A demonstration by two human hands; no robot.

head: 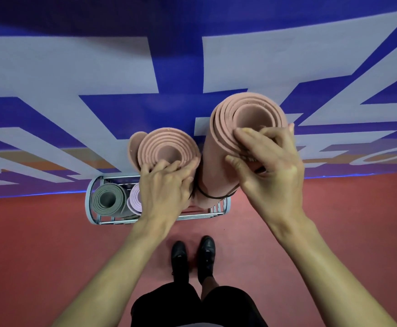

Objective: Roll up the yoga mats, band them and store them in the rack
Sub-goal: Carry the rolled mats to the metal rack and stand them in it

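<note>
Two rolled pink yoga mats stand on end over a grey metal rack (89, 204) on the floor. My left hand (166, 185) grips the near rim of the smaller-looking pink mat (166, 147). My right hand (268, 159) grips the near rim of the larger-looking pink mat (247, 114), which rises higher toward me. A thin black band (214, 197) loops round the lower part of that mat. In the rack's left part stand a rolled grey mat (107, 199) and a rolled lilac mat (134, 201), the latter partly hidden by my left hand.
The rack stands against a blue wall with large pale lettering (98, 74). Red floor (51, 244) spreads around it. My two black shoes (192, 253) stand just before the rack.
</note>
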